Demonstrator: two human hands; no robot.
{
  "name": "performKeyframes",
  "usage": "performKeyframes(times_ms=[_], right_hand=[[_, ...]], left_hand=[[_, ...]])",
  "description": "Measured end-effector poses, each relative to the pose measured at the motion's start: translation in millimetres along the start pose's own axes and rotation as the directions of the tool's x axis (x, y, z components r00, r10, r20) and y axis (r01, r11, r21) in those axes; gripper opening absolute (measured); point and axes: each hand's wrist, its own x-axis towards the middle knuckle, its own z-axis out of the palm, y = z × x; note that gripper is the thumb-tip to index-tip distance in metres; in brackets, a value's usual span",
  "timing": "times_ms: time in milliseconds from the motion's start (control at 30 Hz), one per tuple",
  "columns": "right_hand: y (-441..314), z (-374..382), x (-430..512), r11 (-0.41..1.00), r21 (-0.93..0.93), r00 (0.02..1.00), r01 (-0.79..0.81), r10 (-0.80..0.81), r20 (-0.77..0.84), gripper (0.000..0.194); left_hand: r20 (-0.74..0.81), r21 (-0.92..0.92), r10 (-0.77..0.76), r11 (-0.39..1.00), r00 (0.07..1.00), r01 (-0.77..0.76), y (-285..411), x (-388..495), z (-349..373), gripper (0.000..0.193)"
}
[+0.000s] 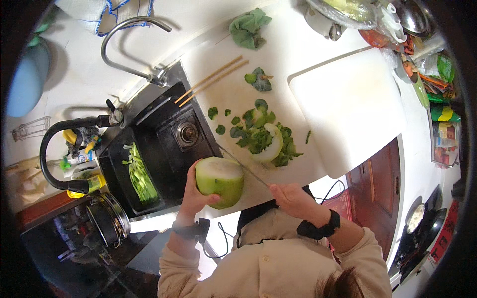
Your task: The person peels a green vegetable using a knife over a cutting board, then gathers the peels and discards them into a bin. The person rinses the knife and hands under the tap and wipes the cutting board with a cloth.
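My left hand point(190, 201) grips a thick piece of green-skinned gourd point(220, 186) from its left side, thumb across the front. The gourd's flat, pale cut face points up, above the counter edge beside the sink. A knife point(254, 174) is in my right hand point(296, 203), its narrow-looking blade slanting up and left behind the gourd. Whether the blade touches the gourd, I cannot tell. Beyond the knife, a heap of green peelings point(257, 139) lies on the white counter point(275, 178). A pale curved strip of gourd point(277, 143) rests on top.
Left is a black sink point(167, 128) with cut green stalks point(139, 178) in its side basin. Wooden chopsticks point(212, 80) overhang its rim. A black faucet point(56, 130) and a metal faucet point(111, 37) arch nearby. A white cutting board point(346, 108) lies right; a crumpled green cloth point(249, 28) sits behind.
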Motion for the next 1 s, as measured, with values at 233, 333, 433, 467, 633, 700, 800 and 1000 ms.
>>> performKeyframes(times_ms=[233, 333, 433, 467, 633, 700, 800, 1000], right_hand=[[-11.3, -13.5, -5.7, 0.987, 0.144, 0.996, -0.068, 0.074, -0.039, 0.044], [-18.6, -32.4, -13.9, 0.970, 0.228, 0.987, -0.089, 0.116, -0.109, 0.050], [-20.0, -54.1, -26.1, 0.970, 0.238, 0.971, -0.050, 0.103, -0.214, 0.052], [-18.1, -60.3, -30.0, 0.967, 0.254, 0.960, -0.027, 0.096, -0.263, 0.054], [8.7, -100.0, -40.2, 0.988, 0.141, 0.908, 0.068, -0.003, -0.420, 0.056], [22.1, -115.4, -39.2, 0.984, 0.174, 0.895, 0.031, 0.050, -0.444, 0.054], [38.2, -141.4, -33.2, 0.959, 0.282, 0.860, -0.035, 0.173, -0.480, 0.059], [54.0, -195.7, -20.5, 0.957, 0.289, 0.804, -0.027, 0.192, -0.562, 0.064]], left_hand=[[0.009, -0.476, -0.014, 0.879, 1.000, 0.017, -6.6, -5.0, 29.5, 0.100], [0.013, -0.557, 0.089, 0.828, 0.996, -0.066, -6.6, 8.3, 69.2, 0.089], [-0.057, -0.490, 0.153, 0.857, 0.987, -0.161, 1.7, 26.7, 114.1, 0.086], [-0.071, -0.455, 0.150, 0.875, 0.986, -0.166, 5.6, 31.6, 129.5, 0.087], [-0.115, -0.347, 0.114, 0.926, 0.987, -0.147, 27.6, 61.7, 201.8, 0.095], [-0.126, -0.264, 0.127, 0.952, 0.984, -0.157, 34.4, 76.4, 224.3, 0.096], [-0.111, -0.259, 0.130, 0.953, 0.985, -0.155, 38.3, 98.9, 254.7, 0.093], [-0.150, -0.097, 0.248, 0.960, 0.957, -0.263, 44.2, 151.4, 305.3, 0.098]])
